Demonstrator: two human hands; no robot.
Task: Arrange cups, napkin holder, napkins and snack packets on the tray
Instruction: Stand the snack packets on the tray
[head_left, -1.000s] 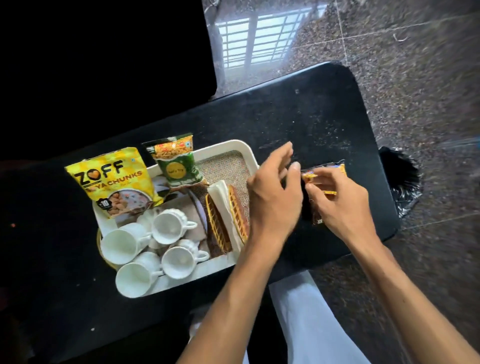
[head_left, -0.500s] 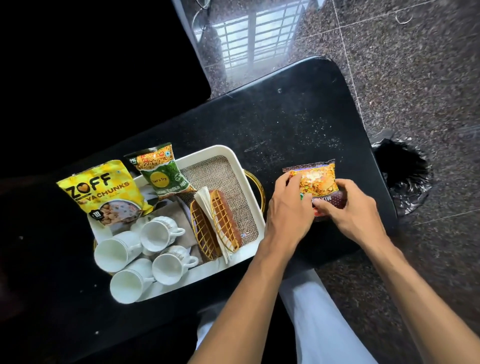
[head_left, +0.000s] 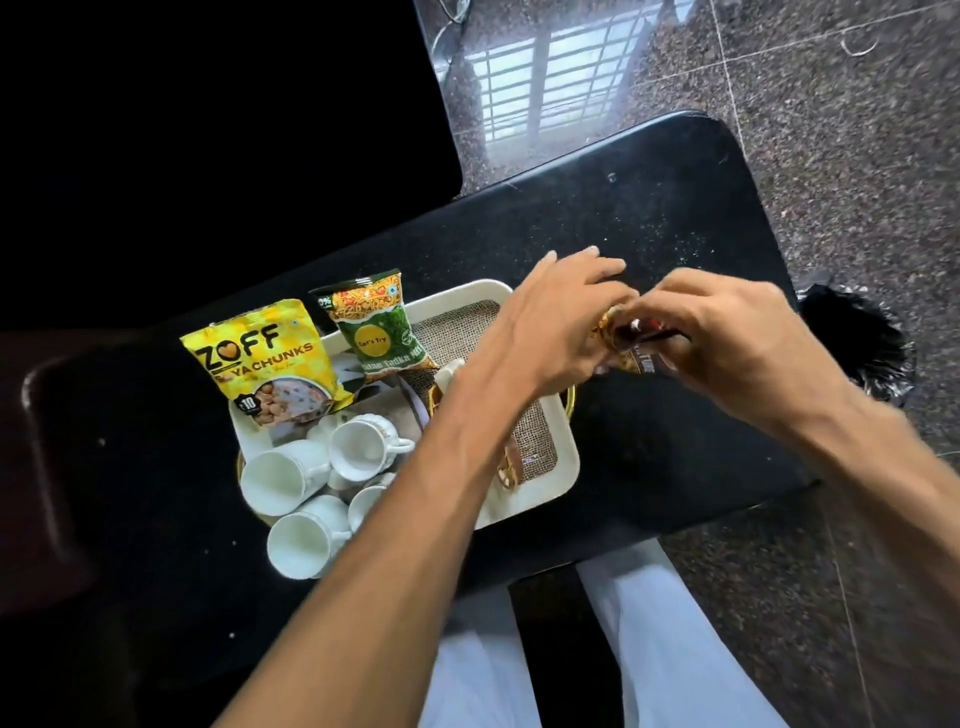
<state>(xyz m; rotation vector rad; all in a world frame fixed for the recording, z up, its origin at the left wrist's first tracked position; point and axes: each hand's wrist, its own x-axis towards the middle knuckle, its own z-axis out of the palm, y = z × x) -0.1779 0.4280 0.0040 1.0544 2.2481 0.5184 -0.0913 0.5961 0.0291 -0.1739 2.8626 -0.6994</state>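
A white tray (head_left: 566, 457) with a burlap liner lies on the black table. Several white cups (head_left: 363, 449) lie at its near left end. A yellow snack packet (head_left: 265, 358) and a green snack packet (head_left: 379, 332) lean at its far side. My left forearm hides most of the golden napkin holder (head_left: 506, 467) and the napkins (head_left: 448, 376). My left hand (head_left: 550, 317) and my right hand (head_left: 727, 343) both hold a brown and orange snack packet (head_left: 631, 345) above the tray's right end. The hands cover most of it.
The black table (head_left: 649, 218) ends at a rounded right edge. A black bag (head_left: 857, 348) sits on the speckled floor to the right. A dark surface (head_left: 208, 130) fills the far left. White trouser legs (head_left: 649, 649) show below.
Both hands have lifted the brown and orange packet off the table and carried it left, over the tray's right end. The camera has moved closer.
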